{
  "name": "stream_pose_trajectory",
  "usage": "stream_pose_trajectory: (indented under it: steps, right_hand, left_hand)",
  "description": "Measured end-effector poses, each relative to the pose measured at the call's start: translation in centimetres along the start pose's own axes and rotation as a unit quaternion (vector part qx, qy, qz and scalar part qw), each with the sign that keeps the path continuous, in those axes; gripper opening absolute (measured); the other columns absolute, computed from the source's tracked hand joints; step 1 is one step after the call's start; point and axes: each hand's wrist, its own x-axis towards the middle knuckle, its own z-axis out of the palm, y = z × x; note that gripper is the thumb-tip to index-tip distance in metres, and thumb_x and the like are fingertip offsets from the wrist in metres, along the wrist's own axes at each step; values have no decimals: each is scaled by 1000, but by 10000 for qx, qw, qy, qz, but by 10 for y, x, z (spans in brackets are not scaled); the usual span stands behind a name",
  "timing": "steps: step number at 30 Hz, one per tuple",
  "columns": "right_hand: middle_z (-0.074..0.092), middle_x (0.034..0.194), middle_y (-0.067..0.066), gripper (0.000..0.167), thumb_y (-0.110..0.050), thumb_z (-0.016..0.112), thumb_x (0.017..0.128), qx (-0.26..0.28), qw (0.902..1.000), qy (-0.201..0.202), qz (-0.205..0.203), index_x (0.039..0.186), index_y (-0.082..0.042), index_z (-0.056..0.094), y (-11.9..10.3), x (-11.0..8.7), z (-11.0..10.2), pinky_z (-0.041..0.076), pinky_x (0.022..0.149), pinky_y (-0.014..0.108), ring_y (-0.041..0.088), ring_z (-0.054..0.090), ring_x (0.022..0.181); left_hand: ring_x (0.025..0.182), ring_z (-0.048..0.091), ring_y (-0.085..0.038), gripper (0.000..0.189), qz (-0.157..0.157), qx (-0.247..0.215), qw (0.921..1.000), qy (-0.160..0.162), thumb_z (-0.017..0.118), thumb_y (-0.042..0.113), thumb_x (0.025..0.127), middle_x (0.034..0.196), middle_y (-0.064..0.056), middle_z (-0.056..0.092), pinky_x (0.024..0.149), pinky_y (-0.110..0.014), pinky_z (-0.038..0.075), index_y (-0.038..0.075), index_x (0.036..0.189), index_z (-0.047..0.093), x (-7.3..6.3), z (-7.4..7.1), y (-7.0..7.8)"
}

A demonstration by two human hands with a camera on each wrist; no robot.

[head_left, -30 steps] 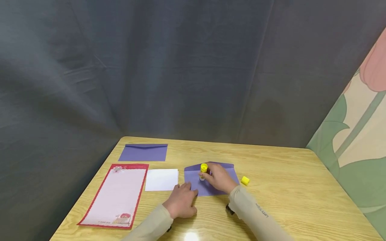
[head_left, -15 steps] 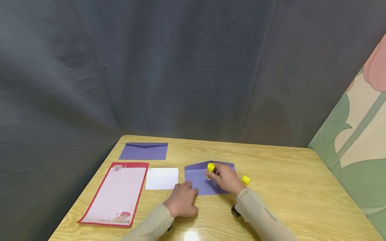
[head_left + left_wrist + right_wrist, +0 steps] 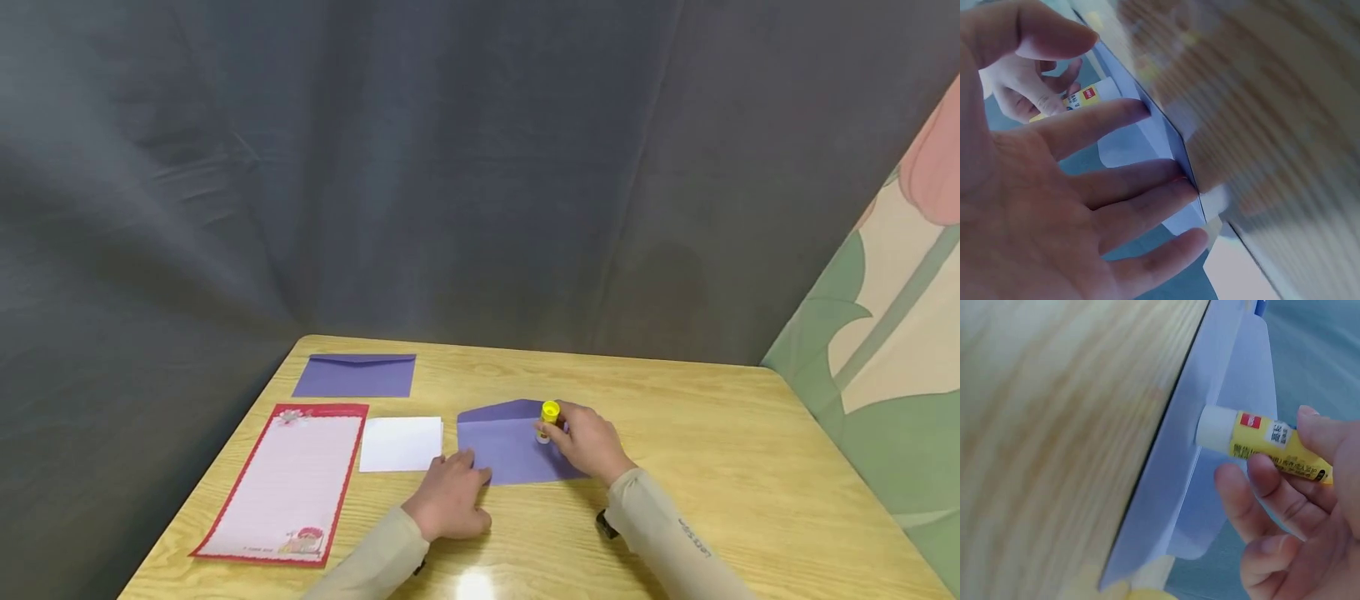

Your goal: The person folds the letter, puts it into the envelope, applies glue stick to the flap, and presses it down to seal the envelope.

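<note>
A purple envelope [image 3: 502,454] lies on the table with its flap folded out toward the far side. My right hand [image 3: 592,442] pinches a yellow glue stick [image 3: 550,415] between thumb and fingers, its white end down against the envelope near the flap's fold. In the right wrist view, that white end of the glue stick [image 3: 1217,428] touches the purple paper. My left hand [image 3: 452,496] lies with fingers extended, its fingertips on the envelope's near left corner. Outstretched fingers [image 3: 1129,181] show against the paper in the left wrist view.
White cards [image 3: 401,444] lie left of the envelope, beside a red-bordered sheet of letter paper [image 3: 288,487]. Another purple envelope [image 3: 356,377] lies at the far left. A yellow cap [image 3: 1150,595] shows at the bottom of the right wrist view. A grey curtain [image 3: 480,183] hangs behind the table.
My right hand has moved the glue stick rightward across the envelope and now hides the yellow cap in the head view. The left hand has stayed at the envelope's corner.
</note>
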Motion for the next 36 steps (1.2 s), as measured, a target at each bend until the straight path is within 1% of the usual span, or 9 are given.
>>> stream_pose_trajectory:
  steps: [2, 5, 12, 17, 22, 26, 29, 33, 36]
  right_hand:
    - [56, 69, -7, 20, -32, 71, 93, 95, 10000, -17, 13, 84, -17, 61, 1, 1, 2, 41, 52, 28, 8, 47, 57]
    - [56, 69, -7, 19, -31, 71, 94, 276, 9996, -78, -9, 84, -19, 61, -6, 4, 8, 42, 52, 27, 8, 48, 57]
    - [55, 72, -8, 17, -33, 67, 96, 526, 9982, -188, -228, 86, -22, 60, -36, 19, 28, 43, 54, 26, 8, 49, 60]
    - [55, 71, -8, 20, -35, 66, 97, 465, 9985, -161, -247, 85, -21, 60, -45, 26, 35, 42, 54, 27, 8, 47, 59]
    - [56, 72, -8, 18, -34, 67, 96, 445, 9988, -185, -40, 87, -20, 62, -35, 21, 27, 42, 54, 28, 9, 48, 58]
    - [56, 71, -7, 20, -36, 67, 96, 203, 9993, -152, 276, 88, -18, 62, -20, 15, 15, 41, 54, 30, 11, 49, 58]
    - [56, 70, -5, 23, -37, 67, 96, -35, 9988, -82, 486, 89, -16, 63, -7, 11, 5, 38, 52, 31, 12, 49, 58]
    - [55, 69, -3, 24, -35, 66, 97, -128, 9977, 7, 660, 90, -12, 64, 5, 6, -2, 37, 49, 31, 14, 48, 57]
    - [55, 69, -3, 24, -34, 66, 97, -25, 9980, 33, 631, 90, -12, 63, 4, 6, 0, 37, 50, 31, 14, 47, 57]
  left_hand:
    - [120, 58, -33, 62, -47, -132, 9999, -58, 70, 33, 70, 123, -18, 63, 96, -56, 46, 8, 127, 68, 0, 0, 0]
    - [129, 53, -37, 65, -118, -295, 9994, -133, 70, 35, 71, 136, -23, 58, 101, -57, 44, 7, 129, 67, 0, -1, 0]
    - [127, 54, -33, 65, -108, -236, 9995, -195, 70, 37, 72, 134, -20, 59, 101, -56, 44, 9, 130, 67, 1, -4, -2]
    - [132, 50, -33, 64, -219, -290, 9990, -261, 70, 36, 74, 140, -20, 55, 103, -61, 40, 10, 132, 66, -1, -4, -1]
    - [133, 50, -33, 63, -282, -140, 9994, -166, 69, 35, 73, 140, -21, 56, 103, -63, 39, 11, 131, 67, -3, -1, 2]
    - [132, 52, -32, 62, -263, -10, 9997, -5, 69, 34, 72, 139, -20, 57, 101, -62, 40, 12, 129, 68, -5, 1, 4]
    - [132, 52, -33, 61, -264, -52, 9996, 46, 69, 34, 71, 138, -21, 58, 101, -62, 40, 12, 129, 68, -5, 3, 4]
    - [132, 52, -34, 62, -254, -158, 9996, 5, 69, 34, 71, 139, -21, 57, 101, -63, 39, 13, 129, 68, -4, 4, 2]
    - [133, 51, -34, 63, -284, -203, 9994, -77, 69, 36, 71, 141, -21, 55, 102, -62, 39, 13, 130, 67, -3, 3, 0]
